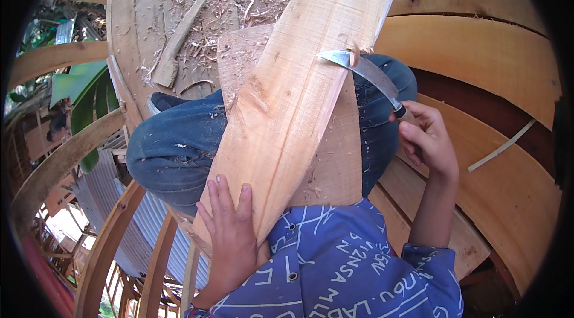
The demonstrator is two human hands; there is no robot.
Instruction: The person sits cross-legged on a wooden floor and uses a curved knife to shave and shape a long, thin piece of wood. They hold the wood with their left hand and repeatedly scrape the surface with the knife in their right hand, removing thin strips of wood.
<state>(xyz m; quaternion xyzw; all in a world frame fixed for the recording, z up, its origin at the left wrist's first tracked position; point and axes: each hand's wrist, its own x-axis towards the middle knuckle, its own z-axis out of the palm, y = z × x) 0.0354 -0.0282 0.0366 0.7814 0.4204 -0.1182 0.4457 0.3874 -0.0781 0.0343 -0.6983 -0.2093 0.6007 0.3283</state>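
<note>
The long wooden plank (293,93) lies slanted over the lap, on top of a flat board (335,165) that may help guard the legs in blue jeans (173,150). The left hand (230,234) lies flat on its near end, fingers spread, likely to stop it sliding. The right hand (423,137) curls its fingers around the handle of a curved knife (373,75), maybe for a firm grip, with the blade at the plank's right edge.

left hand (232,237) laid flat lower-center, fingers (244,203) kinda spread, right hand (426,138) curled up mid-right of frame, bare forearm (435,204) below
</note>
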